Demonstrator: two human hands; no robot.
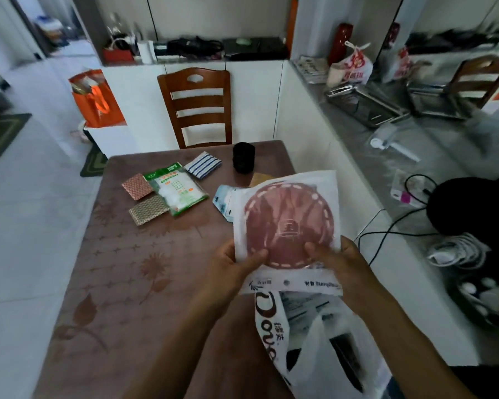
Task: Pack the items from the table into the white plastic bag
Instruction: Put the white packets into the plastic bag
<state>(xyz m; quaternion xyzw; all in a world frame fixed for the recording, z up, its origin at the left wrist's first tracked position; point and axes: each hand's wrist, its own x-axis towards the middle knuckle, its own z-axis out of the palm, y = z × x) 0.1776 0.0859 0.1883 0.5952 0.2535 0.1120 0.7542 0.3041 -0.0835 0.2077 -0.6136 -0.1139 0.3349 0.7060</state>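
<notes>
Only one word reads clearly: brown "Dove" lettering, with two Chinese characters beside it, on the white plastic bag [308, 335], which sags at the near right edge of the table [104, 283] with its mouth open below the hands. The print on the other packs is too small or blurred to read.

Both hands hold a flat white packet [288, 223] with a round reddish window edged by a dashed white line, raised above the bag. The left hand [234, 269] grips its lower left corner, thumb curled over the front; the right hand [340, 263] pinches the lower right edge, thumb on top.

Farther back on the table lie a glossy green-and-white packet [177, 191], a red patterned square [137, 186], a tan woven-looking square [149, 209], a blue-and-white striped cloth [202, 165], a black cylindrical container [243, 156] and a pale blue pack [224, 201] partly under the raised packet.

A brownish cover with leaf and flower motifs lies over the tabletop. Behind it stands a wooden slat-back chair [196, 108], white cabinets and an orange bag [97, 100]; pale floor tiles lie to the left and a grey counter [444, 156] runs along the right.
</notes>
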